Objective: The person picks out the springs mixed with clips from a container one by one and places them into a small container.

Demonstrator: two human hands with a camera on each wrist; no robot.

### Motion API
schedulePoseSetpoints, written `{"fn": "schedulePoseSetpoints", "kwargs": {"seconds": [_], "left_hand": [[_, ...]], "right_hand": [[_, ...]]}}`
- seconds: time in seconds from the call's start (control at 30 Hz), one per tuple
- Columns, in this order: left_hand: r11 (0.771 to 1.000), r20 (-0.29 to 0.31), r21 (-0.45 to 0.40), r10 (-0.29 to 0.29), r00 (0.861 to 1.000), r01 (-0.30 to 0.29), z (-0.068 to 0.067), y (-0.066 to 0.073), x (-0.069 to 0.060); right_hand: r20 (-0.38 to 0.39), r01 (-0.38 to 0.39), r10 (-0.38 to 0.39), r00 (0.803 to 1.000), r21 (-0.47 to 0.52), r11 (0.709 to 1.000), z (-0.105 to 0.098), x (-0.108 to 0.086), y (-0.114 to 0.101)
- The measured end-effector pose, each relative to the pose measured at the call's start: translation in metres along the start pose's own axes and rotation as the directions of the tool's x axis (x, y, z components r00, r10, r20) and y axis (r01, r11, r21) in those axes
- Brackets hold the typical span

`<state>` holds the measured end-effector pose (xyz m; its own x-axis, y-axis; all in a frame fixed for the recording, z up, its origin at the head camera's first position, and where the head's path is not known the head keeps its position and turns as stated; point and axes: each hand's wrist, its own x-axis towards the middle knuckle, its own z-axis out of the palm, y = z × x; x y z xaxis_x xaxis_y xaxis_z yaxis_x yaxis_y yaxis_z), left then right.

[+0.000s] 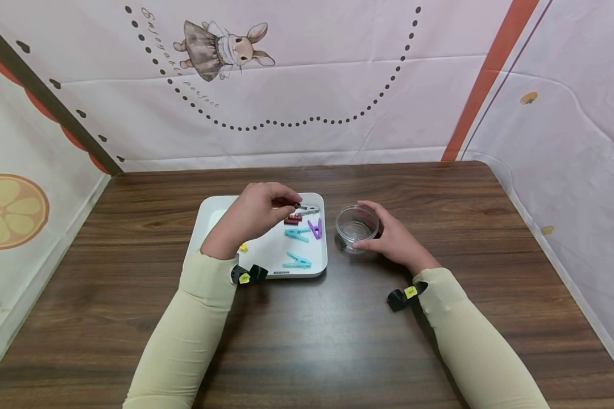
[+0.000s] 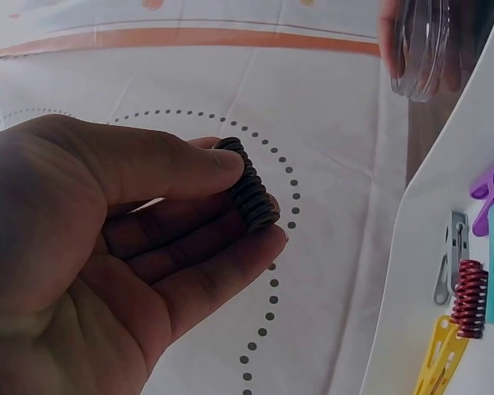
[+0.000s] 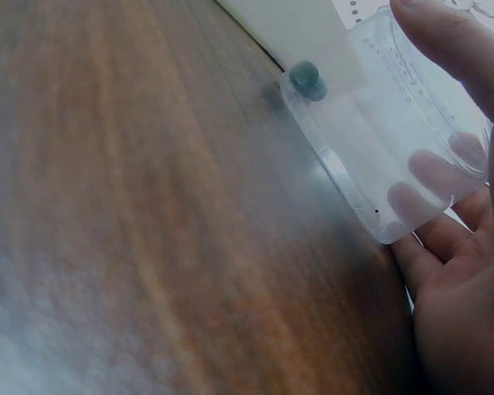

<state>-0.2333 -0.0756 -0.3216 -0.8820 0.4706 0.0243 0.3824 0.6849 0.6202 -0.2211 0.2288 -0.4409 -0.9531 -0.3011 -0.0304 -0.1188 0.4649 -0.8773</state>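
The left hand (image 1: pixel 253 216) is pinching a dark spring (image 2: pixel 250 188) over the tray (image 1: pixel 270 250), its long axis running crosswise to the fingers; rightward, beside the tray, the right hand (image 1: pixel 396 241) is gripping the clear jar (image 1: pixel 355 230).

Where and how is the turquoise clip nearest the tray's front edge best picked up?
Probably by pinching the turquoise clip at its narrower joined end, coming from above with finger and thumb on either side. It lies in the white tray with nothing over it, its two handles spread toward the left of the head view; gripping those instead might squeeze it open.
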Motion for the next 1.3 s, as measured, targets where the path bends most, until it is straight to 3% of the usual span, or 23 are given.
{"fn": "schedulePoseSetpoints", "kwargs": {"seconds": [1.3], "left_hand": [[0.997,-0.004,-0.057,0.05,0.999,-0.05,0.005,0.016,0.001]], "right_hand": [[0.008,-0.044,0.044,0.999,-0.02,0.999,-0.001,-0.001,0.0]]}}
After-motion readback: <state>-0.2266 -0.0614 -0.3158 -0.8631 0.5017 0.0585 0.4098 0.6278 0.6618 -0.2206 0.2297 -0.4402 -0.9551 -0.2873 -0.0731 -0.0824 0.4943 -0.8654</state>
